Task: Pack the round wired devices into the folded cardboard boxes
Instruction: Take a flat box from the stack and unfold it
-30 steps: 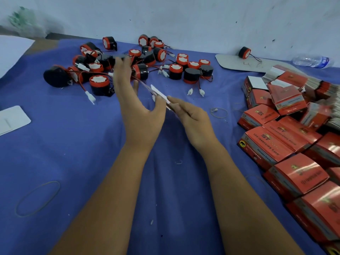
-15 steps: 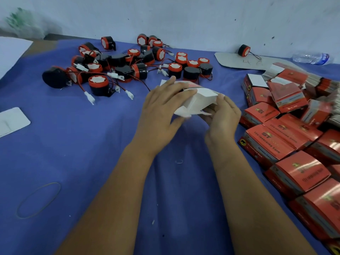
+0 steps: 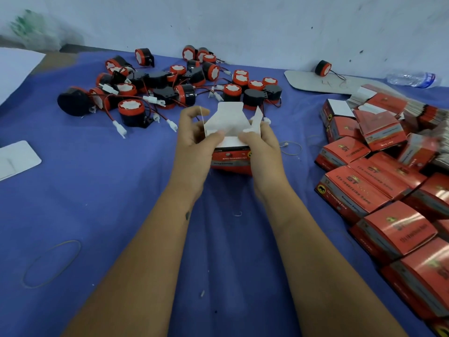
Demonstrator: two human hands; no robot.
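box in hand: a red cardboard box [image 3: 230, 159] held up just above the blue table cover [image 3: 121, 203], right in the middle, both hands on it. White flaps are up and splayed, so the top is open. Looks like it's being squared up so a device can drop in.
left hand: left hand [image 3: 194, 139] wraps the left side, fingers curled behind, thumb pressing a white flap down at the front.
right hand: right hand [image 3: 261, 142] mirrors it on the right side, thumb pinching the other flap. Gripping both sides probably keeps the thing from collapsing flat again.
writing on the box: upside down from here, small print on a dark strip. I can make out digits but not actual words.
devices: the pile of round wired devices [image 3: 184, 86], red and black with white plug ends, sits just beyond the box. Easy reach, I'd guess on purpose. One stray device [image 3: 323, 68] sits off by the wall on a cardboard sheet [image 3: 313, 81].
done stack: red boxes [image 3: 379, 190] piled on the right. Big "ST" and an elephant logo are readable, and the rest is too blurry.
other bits: rubber band [image 3: 52, 263] lower left, water bottle [image 3: 413, 79] far right.
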